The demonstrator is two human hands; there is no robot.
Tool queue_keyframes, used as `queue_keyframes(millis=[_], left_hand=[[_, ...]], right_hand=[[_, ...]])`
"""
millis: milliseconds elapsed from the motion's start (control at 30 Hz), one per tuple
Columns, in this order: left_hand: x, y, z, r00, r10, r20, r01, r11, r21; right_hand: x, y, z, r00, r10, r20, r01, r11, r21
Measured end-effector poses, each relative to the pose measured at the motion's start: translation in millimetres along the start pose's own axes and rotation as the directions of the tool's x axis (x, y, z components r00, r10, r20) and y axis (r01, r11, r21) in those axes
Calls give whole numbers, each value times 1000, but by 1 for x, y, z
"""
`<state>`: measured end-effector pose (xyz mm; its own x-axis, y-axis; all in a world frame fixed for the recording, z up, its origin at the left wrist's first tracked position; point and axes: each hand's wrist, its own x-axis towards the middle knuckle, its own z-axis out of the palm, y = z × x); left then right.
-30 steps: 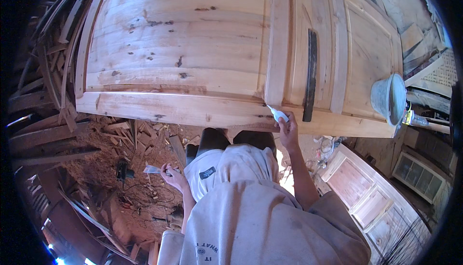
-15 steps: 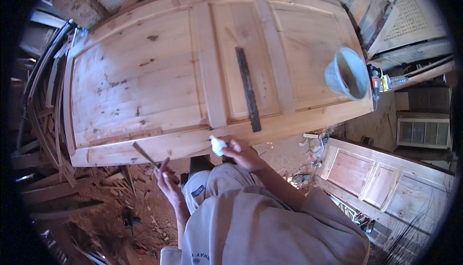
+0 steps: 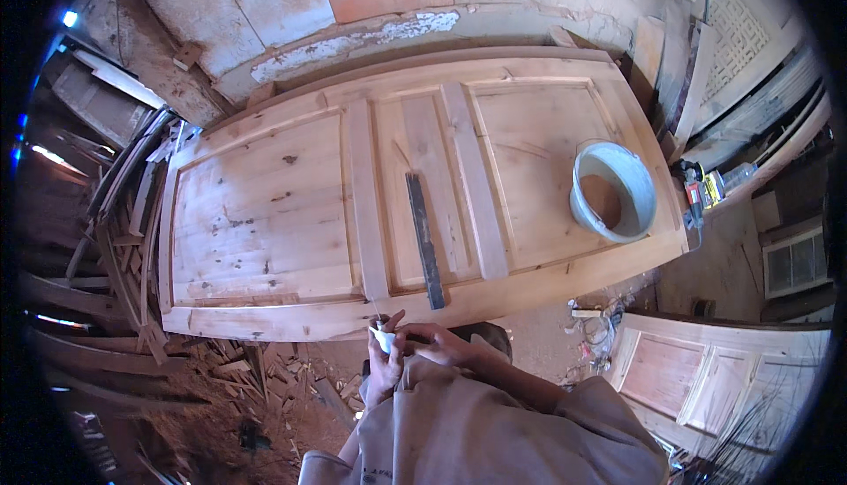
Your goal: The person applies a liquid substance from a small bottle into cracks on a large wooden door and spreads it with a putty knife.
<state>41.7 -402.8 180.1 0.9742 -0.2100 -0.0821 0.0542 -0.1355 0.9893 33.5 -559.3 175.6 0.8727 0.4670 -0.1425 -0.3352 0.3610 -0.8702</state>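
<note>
My two hands meet in front of my body, at the near edge of a wooden panel door [image 3: 265, 317]. Between their fingers is a small white plastic bottle [image 3: 384, 338]. My right hand [image 3: 432, 344] is closed at the bottle, one finger reaching over its top. My left hand [image 3: 382, 372] curls upward against the same bottle. A thin strip [image 3: 377, 310], seen almost end-on, sticks up from the left hand; its lower part is hidden. Across the door's middle panel lies a dark, narrow bar [image 3: 423, 242], just beyond the hands.
A pale bucket [image 3: 615, 192] with brown contents stands on the door's right panel. Beyond that end is a power tool [image 3: 694, 192]. Scrap wood [image 3: 132, 255] piles up at the left, with shavings on the floor. Another panel door [image 3: 657, 370] lies at the lower right.
My hands have come together from apart. The left hand moved right with its strip, now pointing away, to the bottle in my right hand. The view has tilted up.
</note>
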Motion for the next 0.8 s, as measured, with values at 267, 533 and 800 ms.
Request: queue_keyframes(millis=[267, 533, 800], left_hand=[[24, 15, 8, 999, 39, -29, -36, 995, 97], [40, 13, 3, 987, -155, -47, 143, 971, -191], [68, 0, 7, 998, -41, 44, 52, 959, -277]], right_hand=[[-12, 14, -55, 928, 21, -372, -115, 966, -233], [3, 13, -62, 885, 28, -465, -189, 934, -303], [46, -32, -43, 987, 148, -61, -134, 972, 192]])
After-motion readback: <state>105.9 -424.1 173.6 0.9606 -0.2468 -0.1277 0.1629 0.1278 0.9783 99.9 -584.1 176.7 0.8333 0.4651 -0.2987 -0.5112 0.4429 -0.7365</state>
